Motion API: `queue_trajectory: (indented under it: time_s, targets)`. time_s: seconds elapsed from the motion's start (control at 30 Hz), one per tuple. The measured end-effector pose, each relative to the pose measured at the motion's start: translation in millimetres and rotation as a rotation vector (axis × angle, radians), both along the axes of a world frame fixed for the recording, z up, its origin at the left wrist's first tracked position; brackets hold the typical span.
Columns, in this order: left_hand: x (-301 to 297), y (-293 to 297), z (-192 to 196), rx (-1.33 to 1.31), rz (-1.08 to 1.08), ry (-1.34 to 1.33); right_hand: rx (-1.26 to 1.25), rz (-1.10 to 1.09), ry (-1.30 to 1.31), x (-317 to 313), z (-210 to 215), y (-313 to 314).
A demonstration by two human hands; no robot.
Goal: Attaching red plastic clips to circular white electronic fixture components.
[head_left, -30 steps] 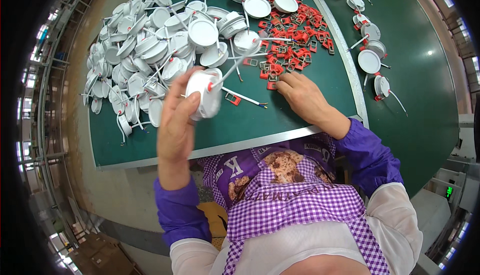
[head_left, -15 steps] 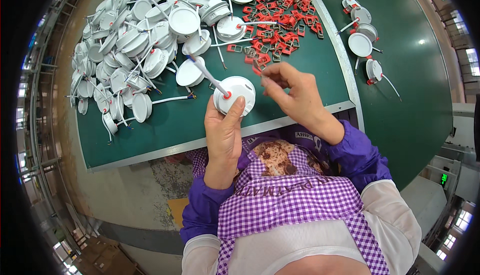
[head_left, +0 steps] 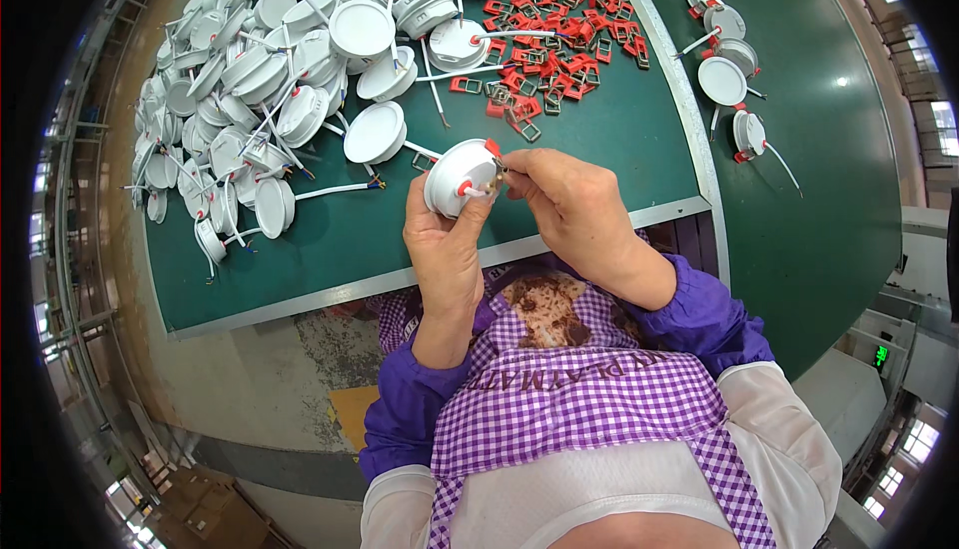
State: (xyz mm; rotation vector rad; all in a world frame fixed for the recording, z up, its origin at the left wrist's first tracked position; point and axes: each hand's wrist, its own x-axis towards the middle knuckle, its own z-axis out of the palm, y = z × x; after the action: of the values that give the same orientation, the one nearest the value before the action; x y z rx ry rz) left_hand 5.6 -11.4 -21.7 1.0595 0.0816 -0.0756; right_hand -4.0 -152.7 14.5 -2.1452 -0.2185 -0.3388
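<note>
My left hand (head_left: 442, 249) is closed around a round white downlight (head_left: 462, 171), held above the front part of the green table. A short white cable comes out of the red grommet on its back and points toward my right hand. My right hand (head_left: 559, 194) pinches a red spring clip (head_left: 493, 148) with metal wire against the rim of that downlight. The fingertips hide part of the clip. Beyond my hands lies a heap of loose red clips (head_left: 574, 39) with metal loops.
A large pile of white downlights (head_left: 250, 79) with cables covers the left of the green table (head_left: 330, 274). Right of the metal edge strip (head_left: 689, 129), a lower green surface (head_left: 829, 189) carries a row of downlights (head_left: 721, 81) with red clips fitted.
My right hand has moved left with the clip, bringing it to the downlight's rim. The downlight in my left hand has turned, and its cable now points right instead of up-left.
</note>
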Motion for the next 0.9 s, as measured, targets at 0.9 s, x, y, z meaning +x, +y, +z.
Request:
queue_trajectory:
  time_s: [0.9]
  targets:
    - [-38,23,6,0.153,-0.232,-0.006,0.484,0.068,0.4,-33,-2,-11]
